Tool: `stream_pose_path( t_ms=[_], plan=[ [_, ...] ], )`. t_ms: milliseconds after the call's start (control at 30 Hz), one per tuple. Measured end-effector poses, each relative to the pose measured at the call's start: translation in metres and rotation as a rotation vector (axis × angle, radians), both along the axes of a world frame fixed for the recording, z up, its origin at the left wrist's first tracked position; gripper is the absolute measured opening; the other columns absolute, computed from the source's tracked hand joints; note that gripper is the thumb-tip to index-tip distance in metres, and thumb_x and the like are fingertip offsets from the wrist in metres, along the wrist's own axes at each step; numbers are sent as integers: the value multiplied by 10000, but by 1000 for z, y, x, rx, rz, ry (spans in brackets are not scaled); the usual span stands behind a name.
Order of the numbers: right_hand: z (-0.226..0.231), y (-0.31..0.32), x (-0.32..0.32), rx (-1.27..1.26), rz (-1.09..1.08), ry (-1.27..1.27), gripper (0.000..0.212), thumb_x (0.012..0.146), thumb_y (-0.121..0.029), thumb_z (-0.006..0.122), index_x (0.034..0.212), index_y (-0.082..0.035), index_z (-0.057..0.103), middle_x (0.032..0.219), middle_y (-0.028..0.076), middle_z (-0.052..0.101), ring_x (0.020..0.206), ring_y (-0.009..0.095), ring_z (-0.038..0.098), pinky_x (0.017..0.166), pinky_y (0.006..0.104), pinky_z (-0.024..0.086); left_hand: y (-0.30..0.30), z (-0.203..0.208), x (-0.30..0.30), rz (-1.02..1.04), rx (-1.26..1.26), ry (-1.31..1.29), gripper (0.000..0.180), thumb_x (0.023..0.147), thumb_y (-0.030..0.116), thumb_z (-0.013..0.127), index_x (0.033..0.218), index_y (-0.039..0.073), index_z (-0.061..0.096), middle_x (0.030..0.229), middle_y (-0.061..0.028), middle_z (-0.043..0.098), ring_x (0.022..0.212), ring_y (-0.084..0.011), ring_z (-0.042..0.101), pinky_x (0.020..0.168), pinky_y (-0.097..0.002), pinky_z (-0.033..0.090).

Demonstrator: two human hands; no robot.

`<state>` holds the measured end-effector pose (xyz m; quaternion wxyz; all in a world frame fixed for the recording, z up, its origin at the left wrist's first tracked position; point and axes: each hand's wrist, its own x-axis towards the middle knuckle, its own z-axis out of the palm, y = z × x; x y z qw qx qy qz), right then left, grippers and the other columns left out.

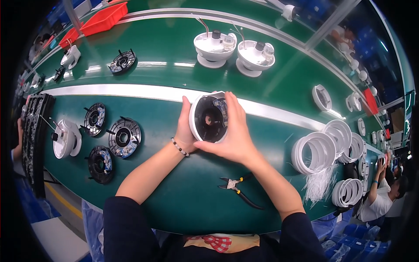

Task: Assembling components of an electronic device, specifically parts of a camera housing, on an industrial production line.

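Observation:
Above the near part of the table, my left hand (186,126) and my right hand (235,133) are wrapped round opposite sides of a white round housing (193,118). Its tilted opening shows a dark inside, with a curved blue circuit board (221,109) along the right edge. My right fingers lie over the rim, and the palms hide its outer sides. Below my right hand lies a pair of cutting pliers (235,187) with black and yellow handles. Left of my left arm rest black round frames with circuit boards (124,137), beside a white housing on a base (65,139).
Stacked white rings (299,153) stand at the right, by a heap of thin white strips (321,187). Two white bowl-shaped housings (214,48) stand on the far green belt. A black rack (35,139) edges the left; red bins (102,19) sit behind. A co-worker (377,196) is at far right.

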<state>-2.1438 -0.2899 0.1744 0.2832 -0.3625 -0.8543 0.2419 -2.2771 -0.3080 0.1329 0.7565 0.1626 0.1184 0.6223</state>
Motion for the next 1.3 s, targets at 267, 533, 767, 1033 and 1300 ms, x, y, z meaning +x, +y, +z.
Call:
stream_pose_path(
  t_ms=[267,533,767,1033,1300],
  plan=[
    [5,9,-13,31,118,-132,1220,419,-436,816,1295,110,167,1312,255,232,1186,399,280,995,430,269,-5,4,-25,-85,-43,97,874,778,726,160,1272,34,359,1207,-137,470,1091,-243,487,939,-380,403],
    [-13,-6,-45,216,-36,145,1138,442,-385,758,1295,69,157,1280,256,235,1180,426,264,929,473,296,-8,4,-36,55,93,52,646,858,510,340,1297,37,320,1244,-137,442,1127,-229,454,961,-356,371],
    [-6,-4,-56,216,-3,92,1283,453,-552,773,1350,19,55,1380,292,62,1262,506,34,1001,565,120,2,10,-60,153,-8,94,661,808,547,358,1207,28,446,1185,-136,507,1069,-264,505,935,-388,396],
    [25,-58,36,-48,181,-257,888,577,-442,753,1267,-39,366,1385,249,128,1271,485,58,995,555,176,94,0,-150,488,-219,111,481,793,413,407,1041,18,524,1034,-130,558,950,-264,526,868,-405,416],
    [17,-110,66,-164,120,-523,892,585,-479,731,1253,-9,372,1364,222,206,1266,437,152,981,587,165,148,-5,-199,568,-570,841,423,844,345,405,1068,-3,489,976,-155,572,889,-282,584,737,-440,478]
  ],
)
